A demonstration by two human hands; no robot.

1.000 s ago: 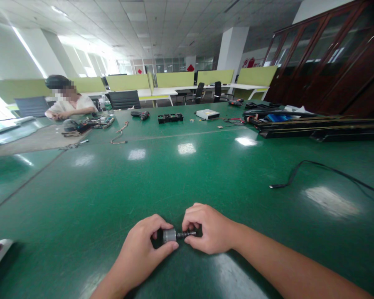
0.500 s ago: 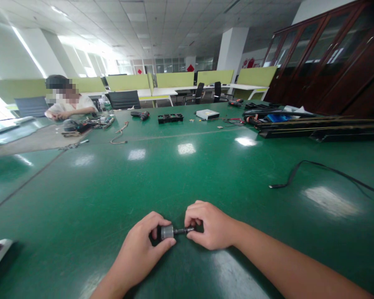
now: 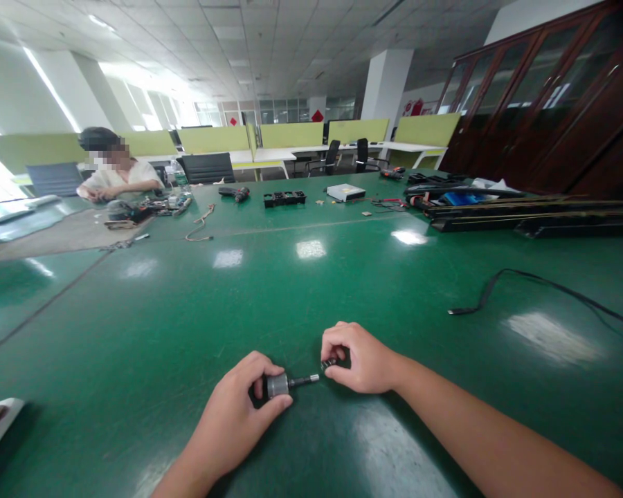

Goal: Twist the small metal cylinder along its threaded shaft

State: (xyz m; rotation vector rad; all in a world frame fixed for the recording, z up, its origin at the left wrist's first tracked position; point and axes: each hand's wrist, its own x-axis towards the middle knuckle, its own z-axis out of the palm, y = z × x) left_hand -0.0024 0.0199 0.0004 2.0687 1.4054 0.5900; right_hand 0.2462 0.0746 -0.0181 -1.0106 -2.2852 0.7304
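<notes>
Near the front of the green table, my left hand [image 3: 241, 408] closes its thumb and fingers round a grey metal cylinder with a shaft [image 3: 277, 385]. The thin dark shaft points right and ends in a bright ridged tip. My right hand [image 3: 356, 360] is closed in a pinch on a small dark ridged part [image 3: 329, 363], just right of the tip and a little farther off. A gap separates that part from the shaft. My right fingers hide some of its outline.
A black cable [image 3: 482, 297] lies at the right, a white-edged tray-like object [image 3: 3, 422] at the left edge. Farther back are a power drill [image 3: 235, 194], a black plastic frame [image 3: 284, 199], a silver box [image 3: 345, 191] and a pile of long dark parts [image 3: 477, 214]. Another person [image 3: 117, 173] sits far left.
My right hand has moved right and away from me with the small ridged part, which has come off the shaft's end. The shaft tip is now exposed. My left hand stays put.
</notes>
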